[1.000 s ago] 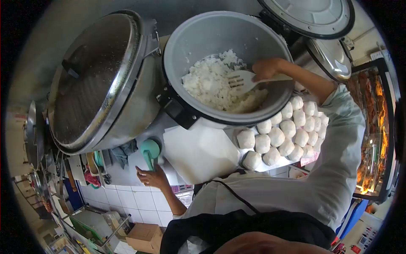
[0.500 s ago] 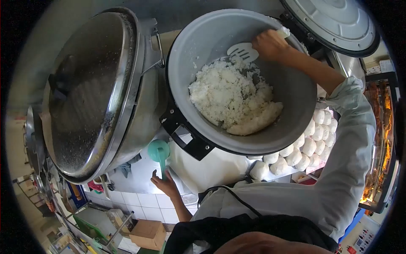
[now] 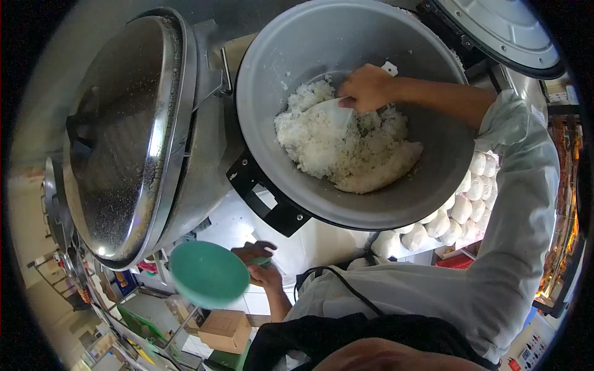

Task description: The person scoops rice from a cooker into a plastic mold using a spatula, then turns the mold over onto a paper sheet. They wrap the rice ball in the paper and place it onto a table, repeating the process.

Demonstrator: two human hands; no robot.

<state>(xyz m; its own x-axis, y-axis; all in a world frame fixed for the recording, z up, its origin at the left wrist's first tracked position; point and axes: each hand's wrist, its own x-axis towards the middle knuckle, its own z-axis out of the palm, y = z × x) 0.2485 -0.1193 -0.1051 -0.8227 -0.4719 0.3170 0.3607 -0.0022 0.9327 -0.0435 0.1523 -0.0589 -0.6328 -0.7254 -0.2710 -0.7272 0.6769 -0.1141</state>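
My right hand [image 3: 366, 89] is closed on the handle of a white slotted paddle [image 3: 334, 116], whose blade lies in the white rice [image 3: 322, 145] inside a large grey pot [image 3: 433, 179]. Below and left of the pot, my left hand [image 3: 263, 266] grips the handle of a green scoop [image 3: 209, 272]. The scoop's round bowl faces the camera and shows nothing in it. Its bowl hangs over the left front edge of the counter, and part of the handle is hidden by my fingers.
A big steel vessel with a domed lid [image 3: 117, 136] stands to the left. Rows of white wrapped bundles [image 3: 438, 224] sit right of the pot. An open lid [image 3: 504, 31] is at the upper right. A lit glass cabinet [image 3: 560, 216] stands far right.
My left hand has taken hold of the green scoop and lifted it off the counter. My right hand has moved the paddle from the pot's far side down into the rice.
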